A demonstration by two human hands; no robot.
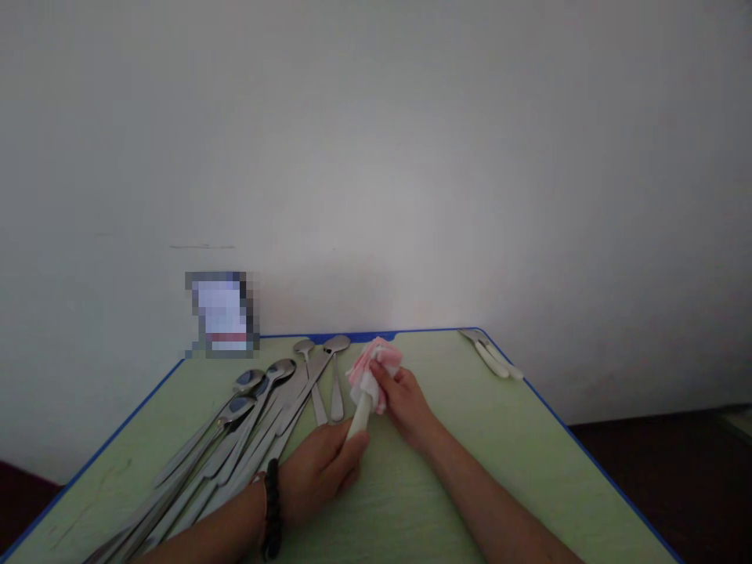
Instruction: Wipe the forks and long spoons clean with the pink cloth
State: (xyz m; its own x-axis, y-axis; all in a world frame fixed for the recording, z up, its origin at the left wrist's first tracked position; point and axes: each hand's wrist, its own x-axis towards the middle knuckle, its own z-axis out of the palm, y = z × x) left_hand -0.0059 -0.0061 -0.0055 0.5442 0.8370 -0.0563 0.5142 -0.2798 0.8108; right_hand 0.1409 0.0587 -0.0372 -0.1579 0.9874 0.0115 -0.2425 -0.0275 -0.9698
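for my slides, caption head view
Left hand grips a whitish handle; right hand holds pink and white cloth over its end.

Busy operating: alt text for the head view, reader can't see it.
The left hand grips a pale handle while the right hand holds a pink and white cloth around its far end. Metal spoons and other cutlery lie on the left of the green table; white-handled utensils lie near its far right corner.

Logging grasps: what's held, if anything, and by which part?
Left hand holds a pale-handled utensil by its near end; right hand grips a pink-and-white cloth bunched around the far end, hiding the utensil's head.
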